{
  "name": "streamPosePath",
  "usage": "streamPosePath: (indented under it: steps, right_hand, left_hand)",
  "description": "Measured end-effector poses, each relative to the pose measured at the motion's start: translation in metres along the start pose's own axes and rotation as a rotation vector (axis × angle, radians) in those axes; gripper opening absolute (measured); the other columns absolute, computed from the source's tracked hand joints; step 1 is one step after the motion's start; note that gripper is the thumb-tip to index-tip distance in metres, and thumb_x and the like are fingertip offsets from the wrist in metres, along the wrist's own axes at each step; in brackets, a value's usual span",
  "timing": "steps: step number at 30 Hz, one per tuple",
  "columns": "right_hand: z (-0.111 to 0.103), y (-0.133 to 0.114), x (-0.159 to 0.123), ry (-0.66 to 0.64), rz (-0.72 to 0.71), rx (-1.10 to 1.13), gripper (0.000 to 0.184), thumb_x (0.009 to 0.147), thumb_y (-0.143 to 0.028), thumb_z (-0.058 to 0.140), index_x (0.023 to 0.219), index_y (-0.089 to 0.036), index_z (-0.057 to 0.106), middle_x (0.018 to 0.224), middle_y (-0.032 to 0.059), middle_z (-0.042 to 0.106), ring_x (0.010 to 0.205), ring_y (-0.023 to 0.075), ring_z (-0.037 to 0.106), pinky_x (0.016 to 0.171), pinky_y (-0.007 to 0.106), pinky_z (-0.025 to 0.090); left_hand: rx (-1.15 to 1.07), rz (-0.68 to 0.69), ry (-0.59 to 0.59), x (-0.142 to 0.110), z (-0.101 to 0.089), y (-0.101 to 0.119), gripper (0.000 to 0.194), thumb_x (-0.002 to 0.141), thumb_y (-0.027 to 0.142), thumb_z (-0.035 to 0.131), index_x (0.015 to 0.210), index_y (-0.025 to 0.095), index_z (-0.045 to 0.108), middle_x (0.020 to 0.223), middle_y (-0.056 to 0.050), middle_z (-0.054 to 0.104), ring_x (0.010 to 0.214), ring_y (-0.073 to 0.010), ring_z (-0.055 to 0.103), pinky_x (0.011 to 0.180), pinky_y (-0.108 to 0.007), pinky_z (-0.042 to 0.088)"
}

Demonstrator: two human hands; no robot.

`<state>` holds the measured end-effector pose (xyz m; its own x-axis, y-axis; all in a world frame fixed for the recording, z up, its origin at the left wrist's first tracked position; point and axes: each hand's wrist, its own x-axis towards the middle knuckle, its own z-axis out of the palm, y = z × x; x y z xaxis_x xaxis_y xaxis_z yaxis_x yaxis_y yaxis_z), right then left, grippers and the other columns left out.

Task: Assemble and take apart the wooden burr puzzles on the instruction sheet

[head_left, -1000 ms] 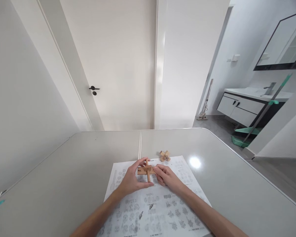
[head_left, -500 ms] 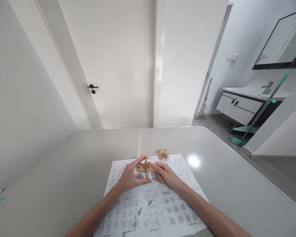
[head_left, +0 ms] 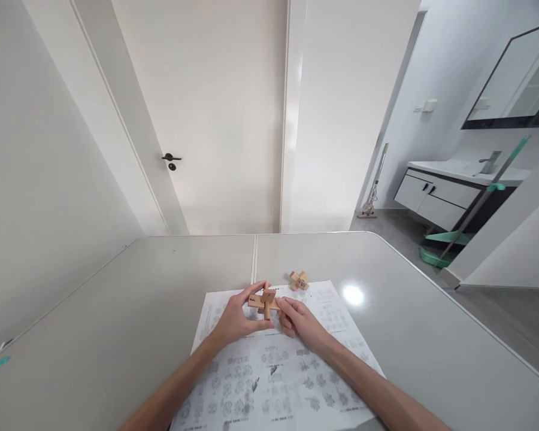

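Both hands hold a cross-shaped wooden puzzle (head_left: 265, 300) just above a printed instruction sheet (head_left: 278, 371). My left hand (head_left: 237, 318) pinches its left side, thumb below and forefinger over the top. From the right, my right hand (head_left: 300, 319) grips the other end with curled fingers. A second, smaller wooden puzzle (head_left: 299, 280) lies at the sheet's far edge, a short way beyond my right hand.
The sheet lies on a grey table (head_left: 117, 323) with a seam down its middle. Beyond it stands a white door with a black handle (head_left: 171, 159). At the right, a bathroom vanity (head_left: 444, 191) and a green mop (head_left: 440, 251) are visible.
The wooden puzzle has been turned slightly in my hands, and its vertical piece now sticks out less below. Both hands stay in the same spot.
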<state>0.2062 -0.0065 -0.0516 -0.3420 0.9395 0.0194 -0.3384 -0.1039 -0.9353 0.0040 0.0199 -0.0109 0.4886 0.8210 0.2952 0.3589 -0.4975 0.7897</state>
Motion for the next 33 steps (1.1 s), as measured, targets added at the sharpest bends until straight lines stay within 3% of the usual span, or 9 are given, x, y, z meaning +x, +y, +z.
streamPosePath:
  steps: [7, 13, 21, 26, 29, 33]
  right_hand:
    - [0.001, -0.001, 0.000, 0.048, -0.025, -0.006, 0.048, 0.089, -0.063, 0.060, 0.072, -0.020, 0.048, 0.049, -0.0104, 0.036, 0.041, 0.0061, 0.025, 0.043, 0.024, 0.018]
    - [0.003, -0.001, -0.001, 0.059, -0.054, -0.021, 0.048, 0.092, -0.062, 0.057, 0.071, -0.020, 0.049, 0.048, -0.0095, 0.038, 0.040, 0.0065, 0.028, 0.044, 0.024, 0.020]
    - [0.007, -0.008, -0.004, -0.124, 0.012, 0.007, 0.049, 0.094, -0.063, 0.052, 0.073, -0.019, 0.051, 0.052, -0.0044, 0.052, 0.040, 0.0088, 0.039, 0.046, 0.025, 0.029]
    - [0.007, -0.018, -0.008, -0.268, 0.101, 0.152, 0.041, 0.095, -0.056, 0.056, 0.079, -0.017, 0.056, 0.058, -0.0021, 0.056, 0.043, 0.0092, 0.042, 0.048, 0.025, 0.031]
    - [0.007, -0.022, -0.011, -0.321, 0.142, 0.196, 0.035, 0.094, -0.050, 0.061, 0.084, -0.017, 0.058, 0.060, -0.0025, 0.056, 0.043, 0.0087, 0.043, 0.049, 0.025, 0.030]
    - [0.008, -0.022, -0.012, -0.346, 0.140, 0.226, 0.031, 0.091, -0.046, 0.068, 0.084, -0.016, 0.058, 0.061, -0.0029, 0.056, 0.044, 0.0084, 0.043, 0.049, 0.025, 0.030]
  left_hand:
    - [0.010, 0.024, 0.023, 0.001, 0.001, 0.004, 0.088, 0.066, 0.043, 0.089, 0.142, 0.025, 0.051, 0.138, -0.011, 0.062, 0.127, -0.0310, 0.058, 0.109, -0.043, 0.047]
    - [0.017, 0.007, 0.051, 0.001, 0.001, 0.009, 0.089, 0.063, 0.044, 0.090, 0.141, 0.025, 0.052, 0.136, -0.012, 0.063, 0.118, -0.0314, 0.063, 0.105, -0.045, 0.048]
    - [-0.266, -0.035, 0.010, -0.001, 0.005, 0.003, 0.089, 0.071, 0.042, 0.086, 0.147, 0.023, 0.044, 0.140, -0.016, 0.058, 0.133, -0.0330, 0.052, 0.113, -0.047, 0.040]
    - [-0.466, -0.094, -0.108, 0.000, 0.001, 0.004, 0.083, 0.078, 0.057, 0.076, 0.146, 0.022, 0.044, 0.139, -0.017, 0.058, 0.125, -0.0328, 0.058, 0.107, -0.046, 0.045]
    - [-0.496, -0.129, -0.165, 0.000, -0.001, 0.011, 0.079, 0.083, 0.064, 0.067, 0.146, 0.023, 0.044, 0.140, -0.017, 0.058, 0.123, -0.0325, 0.059, 0.102, -0.046, 0.049]
    - [-0.384, -0.190, -0.119, 0.002, 0.000, 0.015, 0.063, 0.094, 0.061, 0.052, 0.146, 0.026, 0.045, 0.143, -0.011, 0.058, 0.130, -0.0293, 0.056, 0.110, -0.047, 0.043]
